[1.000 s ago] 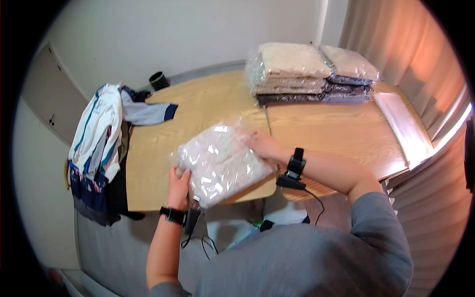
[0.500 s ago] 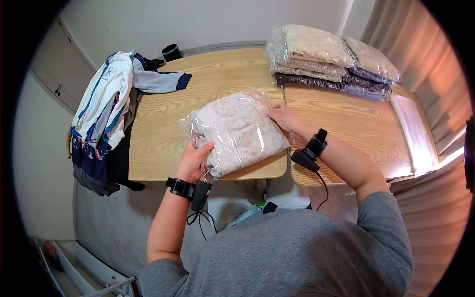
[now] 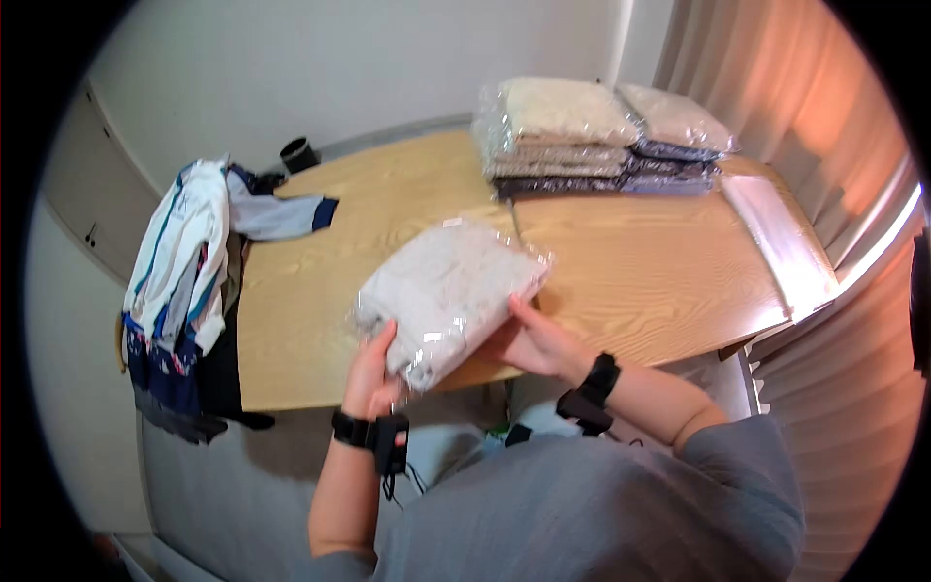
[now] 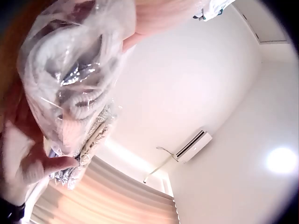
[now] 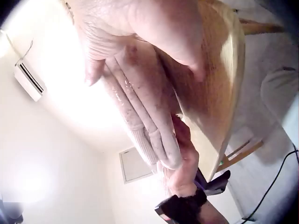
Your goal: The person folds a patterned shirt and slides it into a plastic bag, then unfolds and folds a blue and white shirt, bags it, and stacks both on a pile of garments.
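Observation:
A folded whitish garment in a clear plastic bag [image 3: 451,276] is held at the near side of the table, its far edge tipped up. My left hand [image 3: 369,376] grips the bag's near left corner, thumb on top and fingers mostly hidden beneath. My right hand [image 3: 536,341] holds the near right edge, its thumb up along the side and its fingers under the bag. The right wrist view shows the garment's folded layers [image 5: 145,102] edge-on between the two hands. Rolled ribbed fabric [image 4: 84,105] shows through crinkled plastic in the left wrist view.
Bagged folded clothes [image 3: 572,116] are stacked at the back right of the wooden table [image 3: 630,262]. Flat clear plastic bags [image 3: 776,242] lie along the right edge. Loose garments [image 3: 184,252] hang over the left edge. A dark bin [image 3: 299,155] stands behind the table.
My right hand has moved from the bag's far right corner to its near right edge, thumb now on the side. The bag has tilted, while my left hand keeps its near left corner.

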Motion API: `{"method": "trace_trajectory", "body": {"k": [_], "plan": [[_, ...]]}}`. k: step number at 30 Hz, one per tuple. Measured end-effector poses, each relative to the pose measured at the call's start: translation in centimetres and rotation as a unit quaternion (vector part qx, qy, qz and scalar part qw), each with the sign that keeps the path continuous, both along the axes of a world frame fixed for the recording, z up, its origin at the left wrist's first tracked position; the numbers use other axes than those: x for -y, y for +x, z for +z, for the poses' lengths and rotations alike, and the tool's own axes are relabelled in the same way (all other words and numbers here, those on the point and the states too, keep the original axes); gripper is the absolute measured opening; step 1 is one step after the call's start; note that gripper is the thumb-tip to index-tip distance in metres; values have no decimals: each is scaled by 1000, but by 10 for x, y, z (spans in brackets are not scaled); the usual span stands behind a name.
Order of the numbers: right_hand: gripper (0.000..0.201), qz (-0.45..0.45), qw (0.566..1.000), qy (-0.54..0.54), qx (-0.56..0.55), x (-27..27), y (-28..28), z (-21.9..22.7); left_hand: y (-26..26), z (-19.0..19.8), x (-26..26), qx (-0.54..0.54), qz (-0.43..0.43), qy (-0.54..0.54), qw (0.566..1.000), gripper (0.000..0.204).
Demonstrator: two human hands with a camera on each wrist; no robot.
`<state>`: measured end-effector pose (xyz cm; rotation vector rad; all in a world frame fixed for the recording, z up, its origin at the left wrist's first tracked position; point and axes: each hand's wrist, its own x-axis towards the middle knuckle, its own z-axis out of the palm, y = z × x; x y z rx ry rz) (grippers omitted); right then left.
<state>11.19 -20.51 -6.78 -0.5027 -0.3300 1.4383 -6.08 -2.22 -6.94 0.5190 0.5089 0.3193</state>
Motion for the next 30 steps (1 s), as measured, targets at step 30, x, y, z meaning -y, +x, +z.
{"method": "trace_trajectory", "body": {"k": [30], "plan": [[49,-295,945,138,28,-6,135,209,23,11,-3,-77,0,266,961,58]]}}
